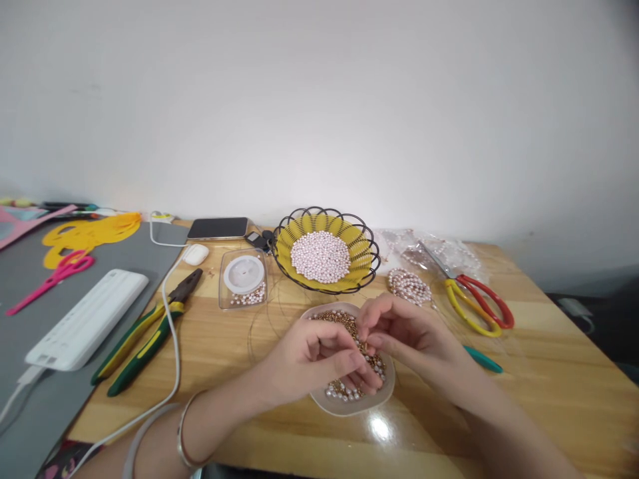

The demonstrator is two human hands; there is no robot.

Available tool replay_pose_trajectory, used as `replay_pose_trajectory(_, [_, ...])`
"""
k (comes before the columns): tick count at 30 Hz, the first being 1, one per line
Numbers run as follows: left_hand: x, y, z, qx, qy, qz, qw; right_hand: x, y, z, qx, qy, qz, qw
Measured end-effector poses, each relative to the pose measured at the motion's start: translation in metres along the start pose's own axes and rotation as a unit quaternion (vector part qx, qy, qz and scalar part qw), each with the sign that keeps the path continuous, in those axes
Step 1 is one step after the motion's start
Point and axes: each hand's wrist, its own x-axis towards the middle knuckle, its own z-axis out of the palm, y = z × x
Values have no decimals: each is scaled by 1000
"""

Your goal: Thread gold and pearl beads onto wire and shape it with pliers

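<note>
Both hands meet over a shallow clear dish (385, 392) of small gold and pearl beads on the wooden table (549, 372). My left hand (314, 359) has its fingers curled and pinched together above the beads. My right hand (407, 332) pinches a tiny gold bead at its fingertips, close to the left fingertips. A thin clear thread (259, 319) loops on the table to the left of the dish. Behind the dish stands a black wire basket (367, 266) with a yellow liner, full of pale pink pearls (320, 256).
Red-and-yellow scissors (479, 303) and a plastic bag with pearl strands (409, 286) lie at the right. A thread spool in a clear box (243, 276), green pliers (144, 332), a white power bank (87, 319), a phone (218, 228), pink scissors (52, 276) lie at the left. A teal tool (482, 359) sticks out behind my right wrist.
</note>
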Motion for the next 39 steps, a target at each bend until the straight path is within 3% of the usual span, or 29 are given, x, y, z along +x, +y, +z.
replay_pose_trajectory(19, [7, 6, -8, -58, 3, 19, 998, -3, 5, -13, 81, -110, 184, 973])
replay_pose_trajectory(31, [8, 5, -8, -53, 7, 18, 998, -3, 2, -11, 91, -120, 179, 972])
replay_pose_trajectory(39, [7, 7, -9, 12, 7, 22, 1000, -4, 4, -10, 39, -98, 148, 983])
